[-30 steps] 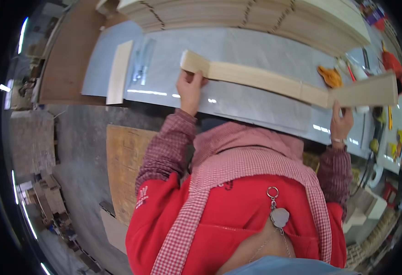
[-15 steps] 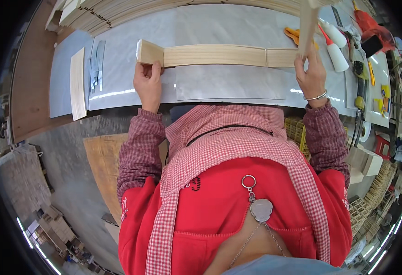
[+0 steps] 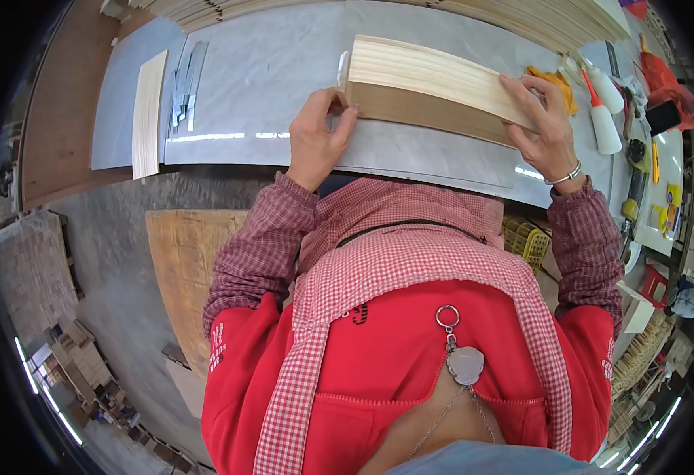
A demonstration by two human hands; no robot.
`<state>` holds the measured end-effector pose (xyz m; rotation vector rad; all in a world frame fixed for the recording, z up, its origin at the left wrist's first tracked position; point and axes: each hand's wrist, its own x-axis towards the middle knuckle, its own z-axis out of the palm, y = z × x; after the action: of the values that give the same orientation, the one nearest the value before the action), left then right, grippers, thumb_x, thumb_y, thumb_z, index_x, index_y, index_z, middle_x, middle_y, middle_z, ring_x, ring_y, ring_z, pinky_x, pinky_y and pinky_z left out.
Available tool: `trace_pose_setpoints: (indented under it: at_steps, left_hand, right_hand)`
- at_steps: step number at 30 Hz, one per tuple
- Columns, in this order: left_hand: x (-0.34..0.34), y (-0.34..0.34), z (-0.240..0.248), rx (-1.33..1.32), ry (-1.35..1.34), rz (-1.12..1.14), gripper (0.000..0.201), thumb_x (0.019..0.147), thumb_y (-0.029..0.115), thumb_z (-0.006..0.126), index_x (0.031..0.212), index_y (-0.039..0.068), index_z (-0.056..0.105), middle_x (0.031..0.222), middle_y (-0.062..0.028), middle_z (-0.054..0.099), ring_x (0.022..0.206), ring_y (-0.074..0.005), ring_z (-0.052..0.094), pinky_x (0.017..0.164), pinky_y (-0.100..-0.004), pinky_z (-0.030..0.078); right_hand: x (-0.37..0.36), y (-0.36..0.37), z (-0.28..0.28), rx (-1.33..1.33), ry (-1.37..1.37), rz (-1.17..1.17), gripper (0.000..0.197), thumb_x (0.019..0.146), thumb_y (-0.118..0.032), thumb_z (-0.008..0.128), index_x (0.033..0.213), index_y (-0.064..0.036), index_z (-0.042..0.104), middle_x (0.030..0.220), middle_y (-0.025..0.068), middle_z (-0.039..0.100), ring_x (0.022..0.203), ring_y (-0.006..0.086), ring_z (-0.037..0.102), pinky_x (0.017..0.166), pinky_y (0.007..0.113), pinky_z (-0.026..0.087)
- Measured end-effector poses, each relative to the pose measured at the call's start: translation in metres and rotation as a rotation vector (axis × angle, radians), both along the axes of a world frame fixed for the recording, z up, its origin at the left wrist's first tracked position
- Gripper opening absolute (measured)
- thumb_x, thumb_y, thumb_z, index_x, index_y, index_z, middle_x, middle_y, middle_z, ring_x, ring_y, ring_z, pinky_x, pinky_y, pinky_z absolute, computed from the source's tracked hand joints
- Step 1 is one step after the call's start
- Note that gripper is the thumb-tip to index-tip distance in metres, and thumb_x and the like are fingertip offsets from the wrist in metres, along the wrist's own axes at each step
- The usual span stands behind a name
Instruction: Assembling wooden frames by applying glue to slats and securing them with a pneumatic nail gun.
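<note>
A pale wooden frame (image 3: 434,75) sits at the upper centre of the picture, over the grey table (image 3: 256,91). The left hand (image 3: 319,136) pinches its left end near the lower corner; the right hand (image 3: 546,133) grasps its right end, fingers on the upper board. Tabletop shows between the frame and the table's front edge, and a wider stretch leftward to the metal strips (image 3: 186,87). At upper right, an orange cloth (image 3: 559,81) and a white bottle (image 3: 605,131) crowd the right hand.

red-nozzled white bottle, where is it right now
In the head view, the red-nozzled white bottle is on the right part of the table, just right of the right hand, beside another white bottle.
</note>
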<state>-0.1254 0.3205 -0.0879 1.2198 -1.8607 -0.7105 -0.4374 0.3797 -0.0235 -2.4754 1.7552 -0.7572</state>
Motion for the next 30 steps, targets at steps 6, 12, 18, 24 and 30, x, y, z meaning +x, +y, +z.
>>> trace_pose_setpoints:
  at_steps: [6,12,18,24,30]
  left_hand:
    - [0.014,-0.021,0.010,0.120,0.367,-0.231,0.036,0.075,0.006,0.067,0.109,0.002,0.055,0.105,-0.0089,0.055,0.078,-0.0178,0.057,0.073,-0.0249,0.050]
    - [0.020,-0.041,0.026,0.139,0.291,-0.420,0.053,0.072,0.009,0.073,0.121,0.005,0.052,0.113,-0.0082,0.051,0.083,-0.0177,0.057,0.075,-0.0242,0.050]
    - [0.025,-0.054,0.025,0.143,0.210,-0.513,0.060,0.069,0.014,0.077,0.123,0.007,0.052,0.114,-0.0074,0.051,0.084,-0.0162,0.056,0.075,-0.0235,0.049]
    - [0.025,-0.058,0.016,0.141,0.293,-0.556,0.061,0.068,0.016,0.079,0.123,0.008,0.052,0.111,-0.0059,0.051,0.083,-0.0147,0.054,0.074,-0.0226,0.049]
    - [0.024,-0.061,0.010,0.138,0.287,-0.585,0.066,0.066,0.009,0.078,0.126,0.009,0.050,0.113,-0.0060,0.049,0.084,-0.0145,0.052,0.076,-0.0224,0.047]
  right_hand:
    - [0.004,0.006,0.007,0.062,-0.009,0.028,0.059,0.065,-0.010,0.065,0.123,-0.0091,0.054,0.121,0.0105,0.051,0.106,0.0261,0.049,0.092,0.033,0.039]
    - [0.007,0.005,0.007,0.082,-0.059,0.056,0.057,0.068,-0.020,0.067,0.123,-0.0118,0.056,0.118,0.0086,0.053,0.101,0.0241,0.050,0.089,0.034,0.038]
    - [0.008,0.001,0.007,0.124,-0.018,0.076,0.056,0.071,-0.025,0.069,0.123,-0.0101,0.055,0.119,0.0089,0.053,0.102,0.0242,0.050,0.089,0.034,0.038]
    - [0.013,0.000,0.009,0.169,-0.006,0.065,0.055,0.072,-0.025,0.069,0.123,-0.0100,0.055,0.119,0.0095,0.053,0.103,0.0245,0.050,0.090,0.034,0.037]
    - [0.013,-0.002,0.008,0.199,-0.015,0.060,0.055,0.071,-0.023,0.070,0.123,-0.0098,0.055,0.119,0.0099,0.053,0.104,0.0248,0.050,0.091,0.034,0.037]
